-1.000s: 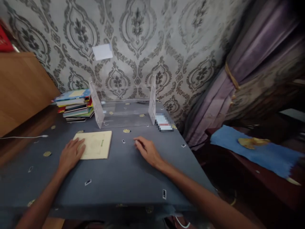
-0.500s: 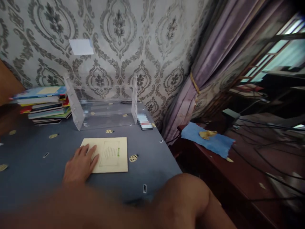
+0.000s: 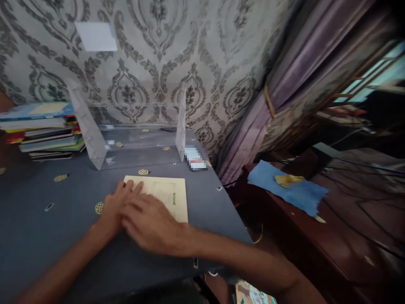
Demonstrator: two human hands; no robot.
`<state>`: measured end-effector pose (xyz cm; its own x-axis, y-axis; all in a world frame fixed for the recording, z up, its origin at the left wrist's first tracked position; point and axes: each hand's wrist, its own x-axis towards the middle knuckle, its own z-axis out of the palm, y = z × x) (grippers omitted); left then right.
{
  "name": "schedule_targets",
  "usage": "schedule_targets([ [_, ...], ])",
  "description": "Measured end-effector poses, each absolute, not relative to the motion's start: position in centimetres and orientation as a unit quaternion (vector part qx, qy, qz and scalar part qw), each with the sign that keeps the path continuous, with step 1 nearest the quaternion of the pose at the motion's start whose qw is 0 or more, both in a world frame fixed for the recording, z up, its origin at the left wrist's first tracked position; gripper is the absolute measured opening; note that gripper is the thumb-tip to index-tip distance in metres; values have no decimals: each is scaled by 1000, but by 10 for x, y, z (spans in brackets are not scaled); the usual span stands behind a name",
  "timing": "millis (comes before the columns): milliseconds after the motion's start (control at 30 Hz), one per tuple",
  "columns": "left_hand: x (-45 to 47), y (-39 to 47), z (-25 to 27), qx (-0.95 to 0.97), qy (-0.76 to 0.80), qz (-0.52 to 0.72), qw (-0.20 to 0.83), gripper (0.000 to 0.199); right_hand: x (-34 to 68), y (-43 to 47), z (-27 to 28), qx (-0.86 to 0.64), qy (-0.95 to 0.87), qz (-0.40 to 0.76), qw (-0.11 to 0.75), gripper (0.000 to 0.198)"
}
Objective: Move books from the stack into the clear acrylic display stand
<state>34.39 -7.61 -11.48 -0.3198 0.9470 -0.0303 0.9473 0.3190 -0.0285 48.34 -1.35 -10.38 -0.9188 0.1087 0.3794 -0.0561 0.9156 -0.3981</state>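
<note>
Cream book [image 3: 166, 192] was lying flat on the tabletop, at centre and a bit below mid-height of the frame. Rectangular, pale face up. Thin printed border around a block of small text, with a patch of green print near the right side; too small to read. Upper edge ran nearly level in frame, right edge close to vertical. Upper-right portion visible, lower-left mostly hidden. Couldn't tell if the face was cover or page.
</note>
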Motion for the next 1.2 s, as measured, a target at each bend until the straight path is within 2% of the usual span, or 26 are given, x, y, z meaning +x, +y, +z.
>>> schedule_targets([
  [167,328,-64,-115,580,812,-58,-34,44,477,14,-122,-87,-962,169,197,41],
  [333,313,-58,-130,613,785,-4,-86,41,478,22,-140,-115,-974,145,132,46],
  [533,315,-61,-123,598,794,-63,-89,42,476,34,-144,-98,-983,128,90,48],
  [733,315,-63,-125,596,793,-73,-104,45,474,39,-145,-101,-985,115,82,56],
  [933,313,-64,-126,600,790,-54,-111,45,485,52,-153,-179,-975,108,69,67],
  [1200,308,-64,-142,623,771,30,-130,44,507,66,-159,-238,-962,97,90,63],
])
